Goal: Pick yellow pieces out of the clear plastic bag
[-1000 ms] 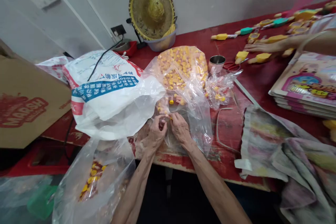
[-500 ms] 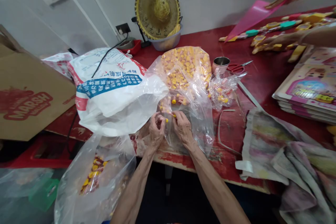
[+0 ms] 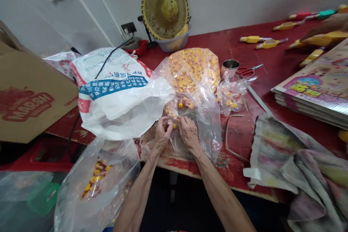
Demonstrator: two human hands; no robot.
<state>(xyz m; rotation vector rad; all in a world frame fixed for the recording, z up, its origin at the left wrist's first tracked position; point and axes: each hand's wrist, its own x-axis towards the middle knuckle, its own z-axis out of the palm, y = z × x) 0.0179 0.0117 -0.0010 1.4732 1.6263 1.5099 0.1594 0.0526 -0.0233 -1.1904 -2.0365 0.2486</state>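
My left hand (image 3: 163, 132) is curled in a pinch at the front of a clear plastic bag (image 3: 214, 130). Beside its thumb shows a small yellow-capped pink piece (image 3: 174, 125), seemingly held there. My right hand (image 3: 189, 131) rests on the bag's front, its fingers closed together around a similar piece, mostly hidden by the fingertips. Many yellow-and-pink pieces (image 3: 187, 69) fill the back of this bag, and a few lie loose near its mouth. Against its left side leans a white printed sack (image 3: 116, 112). Another clear bag (image 3: 119, 166) with such pieces hangs at the table's front edge.
A metal cup (image 3: 230, 67), red scissors (image 3: 248, 70) and a small crinkled bag (image 3: 231, 96) stand right of the big bag. Farther right are stacked printed packages (image 3: 312, 98), a stained cloth (image 3: 280, 152) and a co-worker's hand (image 3: 326, 27) among yellow toys. A cardboard box (image 3: 32, 90) is at left.
The co-worker's hand with the pink funnel-shaped sheet has left view, and some toys are gone from the back right. My hands stay almost in place, with slight finger movement.
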